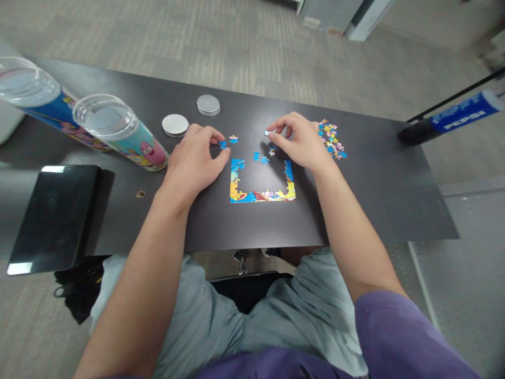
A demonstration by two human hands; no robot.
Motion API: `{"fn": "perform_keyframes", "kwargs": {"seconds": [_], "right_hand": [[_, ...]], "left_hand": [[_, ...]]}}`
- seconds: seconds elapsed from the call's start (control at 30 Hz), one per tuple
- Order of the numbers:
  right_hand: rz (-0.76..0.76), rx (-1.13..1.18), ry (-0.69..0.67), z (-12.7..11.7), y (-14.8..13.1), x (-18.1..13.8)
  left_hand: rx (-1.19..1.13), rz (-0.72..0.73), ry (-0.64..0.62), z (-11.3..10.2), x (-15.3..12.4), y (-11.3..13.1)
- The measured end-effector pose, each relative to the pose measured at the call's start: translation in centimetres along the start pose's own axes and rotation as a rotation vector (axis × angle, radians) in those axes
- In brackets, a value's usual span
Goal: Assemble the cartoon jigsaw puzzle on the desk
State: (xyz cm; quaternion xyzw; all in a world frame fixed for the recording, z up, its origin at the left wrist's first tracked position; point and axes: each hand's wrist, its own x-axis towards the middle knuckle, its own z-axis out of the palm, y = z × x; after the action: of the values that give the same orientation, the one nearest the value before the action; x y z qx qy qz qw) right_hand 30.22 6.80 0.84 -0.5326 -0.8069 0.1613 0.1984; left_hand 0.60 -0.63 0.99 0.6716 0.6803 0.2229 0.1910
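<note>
My right hand (298, 138) pinches a small pale puzzle piece (266, 133) between thumb and fingertips, just above the table. Thumb and index finger of my left hand (199, 153) close around a blue puzzle piece (223, 145) on the tabletop. Between my hands lies a partly joined puzzle border (260, 197), with its left, bottom and right sides linked and its top side open. Loose above it are a pink-and-blue piece (233, 139), a blue piece (256, 156), another blue piece (264, 160) and a multicoloured piece (272, 151).
A pile of puzzle pieces (333, 139) lies beyond my right wrist. White discs (175, 125) and stacked discs (208, 104) sit behind my left hand. Two printed clear-topped tubes (138, 139) and a black tablet (55, 218) are at left. A Pepsi bottle (453, 118) is at right.
</note>
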Motion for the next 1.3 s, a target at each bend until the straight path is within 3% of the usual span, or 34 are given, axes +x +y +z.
{"fn": "perform_keyframes", "kwargs": {"seconds": [0.23,0.5,0.77,0.9,1.13,1.3], "right_hand": [[0.025,-0.010,0.031,1.0,2.3,0.9],[0.041,0.007,-0.036,0.8,1.3,1.0],[0.064,0.073,0.014,-2.7,3.3,0.3],[0.114,0.113,-0.084,-3.5,4.4,-0.1],[0.043,0.060,-0.109,-2.0,3.8,0.0],[-0.006,0.037,-0.132,-2.3,3.0,-0.2]], "left_hand": [[-0.038,0.003,0.004,0.0,-0.1,-0.1],[-0.013,0.022,-0.005,0.1,0.0,-0.2],[-0.020,0.006,-0.007,0.0,0.0,-0.2],[-0.031,-0.001,-0.007,0.1,0.0,-0.2],[-0.026,0.000,-0.002,0.1,0.0,-0.1],[-0.017,0.003,-0.021,-0.1,0.2,-0.3]]}}
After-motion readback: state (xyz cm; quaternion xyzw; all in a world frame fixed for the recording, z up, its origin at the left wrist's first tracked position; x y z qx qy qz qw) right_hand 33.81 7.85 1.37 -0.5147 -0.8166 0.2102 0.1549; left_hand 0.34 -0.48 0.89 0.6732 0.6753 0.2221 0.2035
